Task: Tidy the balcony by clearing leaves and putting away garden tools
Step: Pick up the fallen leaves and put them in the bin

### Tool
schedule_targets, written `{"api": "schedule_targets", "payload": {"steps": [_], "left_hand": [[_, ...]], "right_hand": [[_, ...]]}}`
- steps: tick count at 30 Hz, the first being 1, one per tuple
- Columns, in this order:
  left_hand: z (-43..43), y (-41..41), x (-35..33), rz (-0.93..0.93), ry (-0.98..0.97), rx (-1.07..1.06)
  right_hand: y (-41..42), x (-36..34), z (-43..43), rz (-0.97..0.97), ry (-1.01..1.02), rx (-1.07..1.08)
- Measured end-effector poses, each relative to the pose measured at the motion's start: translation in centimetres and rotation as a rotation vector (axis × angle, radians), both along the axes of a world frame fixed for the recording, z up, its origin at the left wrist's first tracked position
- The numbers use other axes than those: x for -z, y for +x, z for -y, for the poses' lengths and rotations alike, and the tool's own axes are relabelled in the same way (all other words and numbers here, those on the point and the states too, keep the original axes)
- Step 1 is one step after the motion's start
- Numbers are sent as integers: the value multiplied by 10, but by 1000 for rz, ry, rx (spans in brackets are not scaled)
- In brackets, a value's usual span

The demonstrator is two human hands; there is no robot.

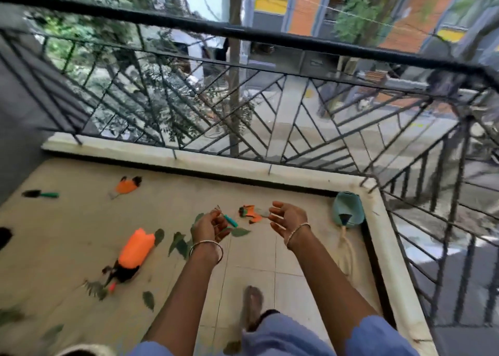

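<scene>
Far left of the left hand, on the balcony floor [67, 234], we note a green-handled trowel [40, 194] and, nearer, an orange glove [127, 186]. Just left of that hand an orange spray bottle [136, 250] lies on its side among scattered leaves [178, 245]. The left hand [210, 226] is raised with fingers curled; we cannot tell whether it grips anything. A small green-handled tool [231, 221] and a second orange glove [249, 214] show on the floor between the hands, which are apart. The right hand [287, 218] is spread and holds nothing. To its right a teal watering can [348, 211] lies in the corner, beside a rope [347, 247].
</scene>
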State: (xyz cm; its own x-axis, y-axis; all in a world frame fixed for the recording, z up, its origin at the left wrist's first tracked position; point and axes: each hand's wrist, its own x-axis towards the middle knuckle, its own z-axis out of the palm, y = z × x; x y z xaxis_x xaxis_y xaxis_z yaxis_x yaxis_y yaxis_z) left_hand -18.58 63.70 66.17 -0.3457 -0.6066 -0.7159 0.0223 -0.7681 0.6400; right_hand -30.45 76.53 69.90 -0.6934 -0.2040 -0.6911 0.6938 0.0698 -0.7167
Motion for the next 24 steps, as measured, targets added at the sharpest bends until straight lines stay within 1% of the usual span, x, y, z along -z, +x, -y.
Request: {"api": "schedule_targets", "payload": {"steps": [3,6,9,14,19,24], "left_hand": [[32,-2,18,28,31,-66],[67,-12,45,112,40,-86],[101,-34,71,172,33,-110],[150,-78,114,248,93,-133],[196,-110,189,379,124,-76],[232,-126,283,531,96,-52]], "right_hand": [[-18,14,35,44,20,-12],[-42,36,68,83,70,-22],[-71,63,104,126,124,-46],[-121,117,173,201,216,-91],[-171,192,226,280,287,-148],[-209,292,252,342,417,-133]]}}
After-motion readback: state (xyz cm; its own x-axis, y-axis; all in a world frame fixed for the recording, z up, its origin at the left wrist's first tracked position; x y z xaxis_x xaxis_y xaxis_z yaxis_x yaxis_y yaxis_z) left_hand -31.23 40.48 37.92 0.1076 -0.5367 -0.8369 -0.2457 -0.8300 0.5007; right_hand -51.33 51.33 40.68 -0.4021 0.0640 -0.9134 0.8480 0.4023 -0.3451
